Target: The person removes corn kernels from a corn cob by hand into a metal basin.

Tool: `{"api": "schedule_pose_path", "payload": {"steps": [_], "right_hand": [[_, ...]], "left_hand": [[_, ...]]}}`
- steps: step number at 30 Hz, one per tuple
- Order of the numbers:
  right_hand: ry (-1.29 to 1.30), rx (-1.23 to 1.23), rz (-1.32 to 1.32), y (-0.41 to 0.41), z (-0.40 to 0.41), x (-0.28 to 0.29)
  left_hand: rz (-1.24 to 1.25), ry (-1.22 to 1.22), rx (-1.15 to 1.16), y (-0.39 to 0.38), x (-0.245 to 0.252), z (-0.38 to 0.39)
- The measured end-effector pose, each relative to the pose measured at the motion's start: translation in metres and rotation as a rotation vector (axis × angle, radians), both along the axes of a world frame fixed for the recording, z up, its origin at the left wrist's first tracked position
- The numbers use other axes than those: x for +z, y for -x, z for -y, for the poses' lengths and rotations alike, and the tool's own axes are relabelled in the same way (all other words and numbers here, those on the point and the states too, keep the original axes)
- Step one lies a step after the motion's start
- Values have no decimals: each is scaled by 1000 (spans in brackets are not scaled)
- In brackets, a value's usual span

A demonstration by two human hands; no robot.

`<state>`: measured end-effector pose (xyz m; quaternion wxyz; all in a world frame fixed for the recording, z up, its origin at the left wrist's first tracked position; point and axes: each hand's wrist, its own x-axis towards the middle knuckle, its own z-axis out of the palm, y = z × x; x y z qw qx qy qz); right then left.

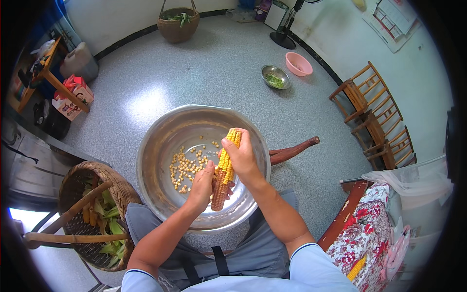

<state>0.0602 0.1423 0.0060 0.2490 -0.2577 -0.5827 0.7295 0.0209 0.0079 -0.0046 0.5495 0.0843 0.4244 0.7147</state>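
Both of my hands grip one ear of corn (227,164), tilted over a large metal basin (153,135). My right hand (241,153) wraps its upper end, where yellow kernels still cover the cob. Around the lower part is my left hand (202,184), its thumb against the kernels and its fingertips showing past the far side. The bottom of the cob is bare and reddish brown. Loose corn kernels (184,166) lie scattered across the left and middle of the basin floor. The basin stands between my knees.
Left of my leg stands a woven basket (118,186) with wooden handles, holding husks (113,226) and corn. Dark red wooden legs (295,151) jut out right of the basin. A metal bowl (268,73) of chopped greens, a pink basin (299,64) and wooden chairs (375,126) are farther off.
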Motion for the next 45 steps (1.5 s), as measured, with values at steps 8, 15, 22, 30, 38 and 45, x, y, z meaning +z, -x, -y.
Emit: {"api": "schedule_pose_path", "payload": {"steps": [8,15,22,30,38,45], "right_hand": [[-55,23,23,0,0,2],[-34,8,0,-1,-2,1],[7,21,-45,-1,-3,4],[38,31,-45,-2,-1,1],[17,40,-57,-2,0,1],[55,61,-56,-2,-2,3]], "left_hand": [[-262,24,-50,-1,-3,1],[-315,5,-55,-2,-4,1],[-325,18,-56,-2,-3,0],[-136,0,-28,0,1,1],[-270,52,-82,2,3,2],[-277,9,-57,-2,-2,2]]}}
